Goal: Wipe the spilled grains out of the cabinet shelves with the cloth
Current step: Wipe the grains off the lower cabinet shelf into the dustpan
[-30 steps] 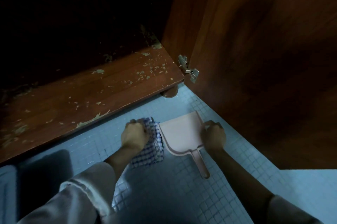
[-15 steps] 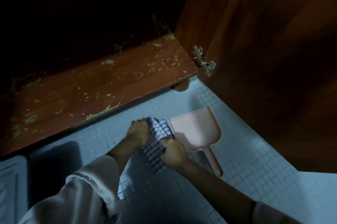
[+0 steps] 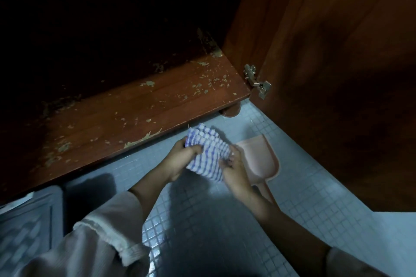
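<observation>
Above tiled floor (image 3: 304,186), cloth (image 3: 209,150) points lengthwise toward shelf (image 3: 135,116).

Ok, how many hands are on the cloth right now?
2. The left hand grips the left side of the cloth; the right hand holds its right side, close to the dustpan.

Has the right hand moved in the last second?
Yes. The right hand crossed leftward over the dustpan, from its right edge to the cloth, which it now grips.

Dim scene, cabinet interior (image 3: 101,17) black, shadows across tiled floor (image 3: 315,186), wide-angle bending at edges
</observation>
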Motion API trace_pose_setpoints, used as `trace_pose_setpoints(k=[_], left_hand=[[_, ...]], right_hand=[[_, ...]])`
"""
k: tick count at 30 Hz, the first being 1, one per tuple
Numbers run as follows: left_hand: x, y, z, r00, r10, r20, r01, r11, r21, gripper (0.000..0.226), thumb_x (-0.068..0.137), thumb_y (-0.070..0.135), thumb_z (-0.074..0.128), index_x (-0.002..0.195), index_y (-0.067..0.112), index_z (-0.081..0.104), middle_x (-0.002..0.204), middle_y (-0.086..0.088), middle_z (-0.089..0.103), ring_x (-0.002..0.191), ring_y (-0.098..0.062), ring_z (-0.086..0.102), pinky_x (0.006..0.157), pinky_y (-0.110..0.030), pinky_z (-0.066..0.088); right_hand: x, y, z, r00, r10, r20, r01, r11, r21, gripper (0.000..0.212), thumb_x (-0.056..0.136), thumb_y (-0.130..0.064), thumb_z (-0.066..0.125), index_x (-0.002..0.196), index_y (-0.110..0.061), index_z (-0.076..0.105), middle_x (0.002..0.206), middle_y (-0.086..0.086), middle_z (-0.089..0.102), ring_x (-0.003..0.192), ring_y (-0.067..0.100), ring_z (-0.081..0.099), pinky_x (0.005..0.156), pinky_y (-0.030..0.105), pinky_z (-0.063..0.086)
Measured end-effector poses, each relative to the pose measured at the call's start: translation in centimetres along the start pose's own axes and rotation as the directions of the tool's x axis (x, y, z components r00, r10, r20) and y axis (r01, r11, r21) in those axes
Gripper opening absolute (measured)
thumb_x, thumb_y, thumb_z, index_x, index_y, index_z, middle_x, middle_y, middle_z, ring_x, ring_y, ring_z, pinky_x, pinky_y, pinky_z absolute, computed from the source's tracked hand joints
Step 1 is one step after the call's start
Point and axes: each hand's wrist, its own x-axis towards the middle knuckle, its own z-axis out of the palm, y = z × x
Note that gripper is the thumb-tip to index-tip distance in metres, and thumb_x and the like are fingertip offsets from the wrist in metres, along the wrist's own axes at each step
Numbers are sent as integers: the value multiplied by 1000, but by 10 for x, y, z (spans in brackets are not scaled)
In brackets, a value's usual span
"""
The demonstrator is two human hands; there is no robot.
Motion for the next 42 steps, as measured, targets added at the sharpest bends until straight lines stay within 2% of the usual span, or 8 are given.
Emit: trace_pose_setpoints(k=[2,5,9,15,22,27,31,42], left_hand=[[-5,7,8,999,2,42,4,987,-158,28,90,-4,45,116,5,52,100,-12,66,83,-20,65,70,-26,55],[-2,8,19,999,-28,34,33,984,-176,29,92,1,49,120,5,51,108,-13,66,87,-21,65,71,-26,55],[2,-4,40,997,-77,-9,78,990,119,23,91,7,57,114,5,58,107,-13,65,85,-20,62,59,-24,54],[15,-22,68,996,-87,-15,88,981,170,11,90,5,58,101,2,59,97,-14,62,87,-24,61,77,-36,54],[25,-37,72,998,-19,62,-12,894,449,15,84,2,52,84,12,63,78,-12,63,74,-24,59,72,-29,44],[26,-39,66,908,301,292,-396,383,835,56,90,12,51,143,24,39,148,-4,36,131,-22,38,108,-27,30],[23,-48,66,889,0,457,-455,-112,884,56,99,36,35,150,30,12,159,3,-7,146,-24,-7,114,-54,-2],[-26,23,16,942,-13,335,-330,-209,920,65,99,17,35,150,23,-6,158,0,-13,145,-25,-11,117,-49,5]], right_hand=[[3,-9,-17,996,91,24,-94,975,203,43,94,-3,47,136,-10,39,125,14,58,107,28,61,87,42,54],[-2,-25,-48,992,121,-47,-116,989,91,28,95,-4,46,122,-10,49,97,6,63,80,14,63,59,16,52],[12,-22,-84,969,83,-231,-56,991,122,50,88,11,37,130,-15,28,119,31,52,99,40,60,85,48,51],[27,-1,-99,887,-79,-456,6,987,-158,30,79,15,44,73,-11,55,81,4,58,79,16,53,80,36,47],[35,21,-109,935,-212,-284,-17,774,-632,32,89,1,50,115,-6,65,126,13,58,106,24,58,85,28,45],[28,27,-99,947,-312,-73,120,556,-822,39,92,-6,46,128,-18,58,143,1,46,130,15,42,100,25,37],[23,33,-88,985,-117,128,162,364,-917,48,97,-18,42,144,-20,35,154,0,24,142,19,18,113,30,20],[13,3,-68,951,-59,304,307,315,-898,52,91,-9,44,142,-18,39,155,0,22,141,17,20,113,22,21]])
